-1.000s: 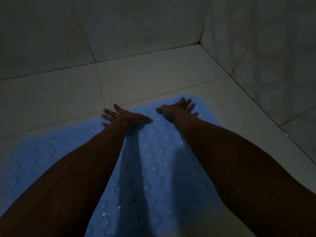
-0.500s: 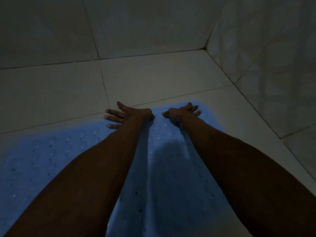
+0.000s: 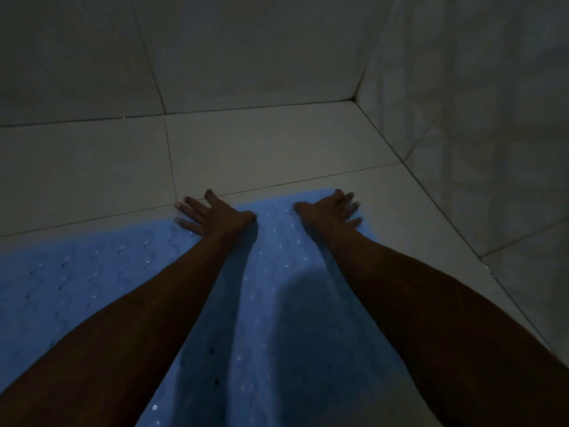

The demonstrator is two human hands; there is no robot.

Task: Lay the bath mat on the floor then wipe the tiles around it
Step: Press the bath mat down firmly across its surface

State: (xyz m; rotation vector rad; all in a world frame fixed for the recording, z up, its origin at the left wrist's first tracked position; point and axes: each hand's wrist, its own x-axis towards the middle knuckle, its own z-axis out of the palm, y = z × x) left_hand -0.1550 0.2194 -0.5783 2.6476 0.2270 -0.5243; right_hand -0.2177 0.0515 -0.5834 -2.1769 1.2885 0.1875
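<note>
Both hands press flat, fingers spread wide and holding nothing, on the far edge of the pale blue dimpled rubber bath mat point(image 3: 271, 303). The left hand point(image 3: 212, 215) and right hand point(image 3: 331, 209) rest well apart. The mat lies beneath both forearms on the dim white-tiled floor point(image 3: 277, 149), near the corner.

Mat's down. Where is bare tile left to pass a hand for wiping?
Bare floor tiles lie between the bath mat far edge and the back wall, and a narrower strip runs along the right wall. Left hand and right hand crowd that edge.
</note>
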